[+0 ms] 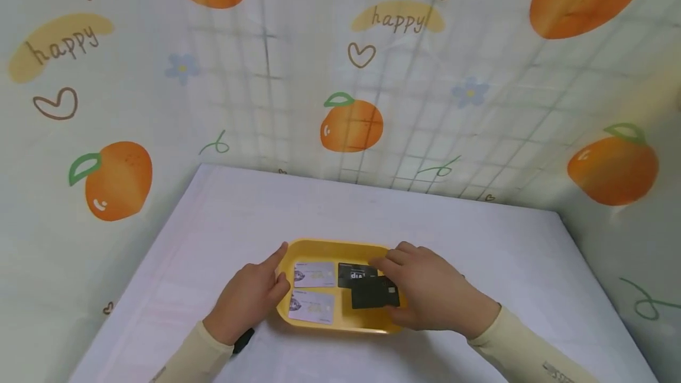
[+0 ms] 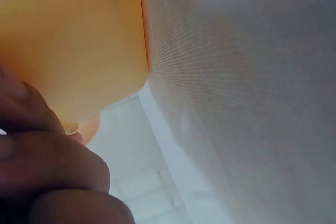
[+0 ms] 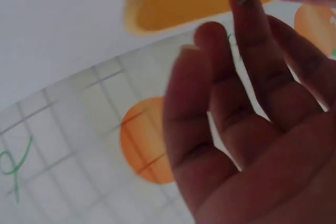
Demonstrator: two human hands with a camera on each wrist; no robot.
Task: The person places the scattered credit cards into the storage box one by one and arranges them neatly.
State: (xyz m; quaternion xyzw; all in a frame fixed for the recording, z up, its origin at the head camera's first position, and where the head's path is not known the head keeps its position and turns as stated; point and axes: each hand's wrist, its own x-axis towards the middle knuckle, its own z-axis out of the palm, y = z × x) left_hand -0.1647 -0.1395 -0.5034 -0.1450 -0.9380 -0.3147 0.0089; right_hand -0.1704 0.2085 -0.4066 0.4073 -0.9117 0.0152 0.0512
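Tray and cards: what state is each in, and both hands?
Tray: open side up, four cards inside
Far white card: lying uncovered
Near white card: lying uncovered
Far black card: partly covered
Near black card: on top; held or not, unclear
Left hand: at tray's left end, index finger extended
Right hand: at tray's right end, fingers bent

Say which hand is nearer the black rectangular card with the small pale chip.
Right. The right hand is at the right end of the card; the left hand is across at the left rim of the yellow rounded plastic tray.
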